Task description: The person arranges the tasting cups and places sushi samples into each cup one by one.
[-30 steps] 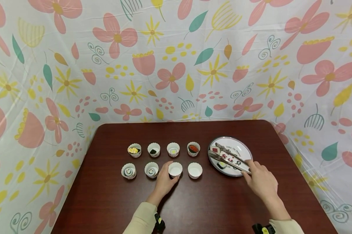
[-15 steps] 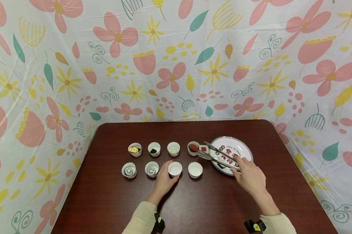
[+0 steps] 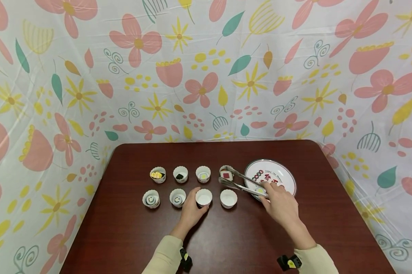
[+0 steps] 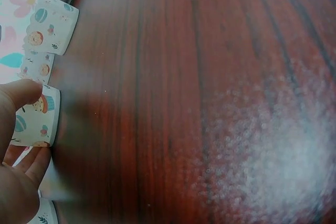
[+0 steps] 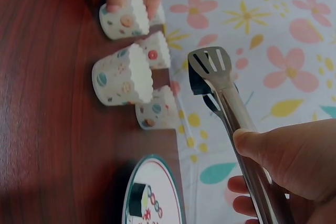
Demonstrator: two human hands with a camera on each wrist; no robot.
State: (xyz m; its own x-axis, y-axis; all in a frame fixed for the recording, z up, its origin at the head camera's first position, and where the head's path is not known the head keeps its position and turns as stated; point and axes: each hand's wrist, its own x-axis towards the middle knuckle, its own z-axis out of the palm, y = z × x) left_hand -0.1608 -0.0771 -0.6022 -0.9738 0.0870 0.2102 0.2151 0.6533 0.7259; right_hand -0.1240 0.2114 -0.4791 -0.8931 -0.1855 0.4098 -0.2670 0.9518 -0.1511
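My left hand (image 3: 191, 211) holds a white paper baking cup (image 3: 204, 198), thumb and fingers on opposite sides; its printed wall shows in the left wrist view. My right hand (image 3: 282, 204) grips metal tongs (image 5: 239, 116). Pinched in the slotted tips is a sushi roll piece (image 3: 226, 175), white with a square red centre and a black wrap. In the head view this piece overlaps the back right cup (image 3: 222, 167), hiding the red-topped sushi inside. An empty cup (image 3: 228, 199) stands in front of it. On the round plate (image 3: 289, 182) lies another roll piece (image 5: 137, 200).
To the left stand more cups: one with yellow-topped sushi (image 3: 157, 175), one with a dark-topped piece (image 3: 180, 177), one with a yellow-centred piece (image 3: 203, 176). Two front cups hold spiral rolls (image 3: 151, 200). A floral cloth (image 3: 206, 76) hangs behind the brown table (image 3: 130, 236).
My right hand has moved left with the tongs, carrying the red-centred roll piece from over the plate to over the back right cup. My left hand stays on its cup.
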